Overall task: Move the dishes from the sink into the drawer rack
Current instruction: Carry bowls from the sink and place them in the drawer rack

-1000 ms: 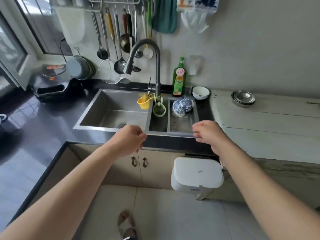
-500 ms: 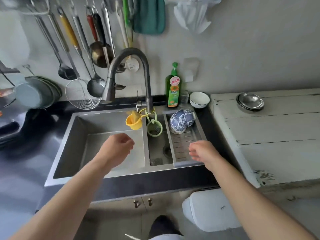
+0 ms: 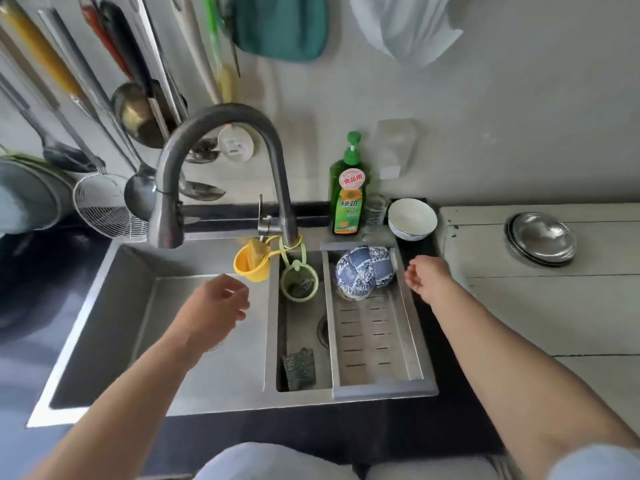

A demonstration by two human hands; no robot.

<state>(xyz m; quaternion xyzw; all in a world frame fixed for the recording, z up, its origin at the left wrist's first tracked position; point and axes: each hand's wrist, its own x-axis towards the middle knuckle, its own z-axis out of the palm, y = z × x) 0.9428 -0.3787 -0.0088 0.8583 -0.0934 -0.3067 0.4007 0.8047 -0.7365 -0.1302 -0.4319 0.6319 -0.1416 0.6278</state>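
Two blue-and-white patterned bowls (image 3: 363, 271) lie upside down at the far end of a slotted steel drain tray (image 3: 377, 344) set over the right basin of the sink (image 3: 104, 327). My right hand (image 3: 427, 275) hovers just right of the bowls, above the tray's edge, fingers loosely curled and holding nothing. My left hand (image 3: 218, 306) hangs over the left basin with relaxed, slightly curled fingers, also holding nothing. No drawer rack is in view.
A grey faucet (image 3: 221, 161) arches over the sink, with a yellow cup (image 3: 251, 265) and a green strainer (image 3: 298, 284) hanging from it. A green soap bottle (image 3: 348, 192), a white bowl (image 3: 412, 220) and steel plates (image 3: 540, 242) stand behind and right. Utensils hang on the wall.
The camera moved closer over the sink. My right hand went forward from the tray's front edge to beside the bowls. My left hand advanced over the left basin and loosened.
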